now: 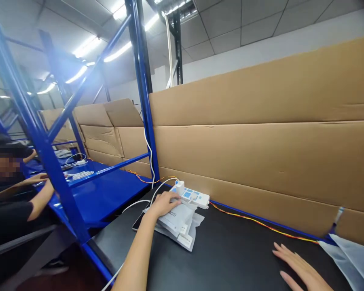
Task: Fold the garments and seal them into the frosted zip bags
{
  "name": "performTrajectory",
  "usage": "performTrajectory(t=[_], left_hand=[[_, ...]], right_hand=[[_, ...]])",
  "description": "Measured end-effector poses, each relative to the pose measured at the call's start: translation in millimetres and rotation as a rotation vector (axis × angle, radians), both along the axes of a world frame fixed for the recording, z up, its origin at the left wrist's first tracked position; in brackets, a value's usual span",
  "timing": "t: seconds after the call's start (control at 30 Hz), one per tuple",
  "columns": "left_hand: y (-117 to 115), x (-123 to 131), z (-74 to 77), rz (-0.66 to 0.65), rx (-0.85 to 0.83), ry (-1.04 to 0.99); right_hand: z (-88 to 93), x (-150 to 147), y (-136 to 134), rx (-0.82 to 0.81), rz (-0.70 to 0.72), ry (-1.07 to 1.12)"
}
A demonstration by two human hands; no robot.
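Note:
My left hand lies over the back left edge of a stack of pale plastic packets. Its thumb is on the top packet, which bears dark printed letters, and its fingers curl at the far edge; their tips are partly hidden. White labels show at the front of the stack. Just behind the hand is a white power strip with blue sockets and a white plug in it. Over the black table mat at the lower right, my right hand is open with fingers apart, holding nothing.
A dark flat device shows partly under the packets. Pale plastic bags and an upright pen-like object are at the right. Cardboard walls the back. Left of the blue frame, another person's arms reach over a blue table.

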State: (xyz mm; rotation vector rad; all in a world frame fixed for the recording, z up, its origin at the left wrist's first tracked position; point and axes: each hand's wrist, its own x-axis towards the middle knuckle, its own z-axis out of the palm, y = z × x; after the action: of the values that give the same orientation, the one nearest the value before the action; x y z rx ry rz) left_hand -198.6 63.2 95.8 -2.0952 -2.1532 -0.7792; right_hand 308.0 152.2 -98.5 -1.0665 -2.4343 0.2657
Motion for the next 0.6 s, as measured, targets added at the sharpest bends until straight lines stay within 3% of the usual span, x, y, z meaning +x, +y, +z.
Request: performTrajectory(t=[0.17,0.33,0.5,0.6], left_hand=[[11.7,-5.8,-26.1,0.019,-0.074,0.041],[12.4,0.5,-30.6,0.025,-0.098,0.064],[10.7,9.4,-15.2,0.023,-0.017,0.09],[11.8,39.0,3.1,-0.068,0.03,0.093]], right_hand=[[32.2,-9.3,-17.6,-0.033,-0.035,-0.015],[37.4,-12.6,-20.0,-0.06,-0.03,-0.01],[41.3,-12.3,-23.6,-0.127,-0.035,0.045],[56.4,-16.4,-32.8,-0.21,-0.058,0.172]])
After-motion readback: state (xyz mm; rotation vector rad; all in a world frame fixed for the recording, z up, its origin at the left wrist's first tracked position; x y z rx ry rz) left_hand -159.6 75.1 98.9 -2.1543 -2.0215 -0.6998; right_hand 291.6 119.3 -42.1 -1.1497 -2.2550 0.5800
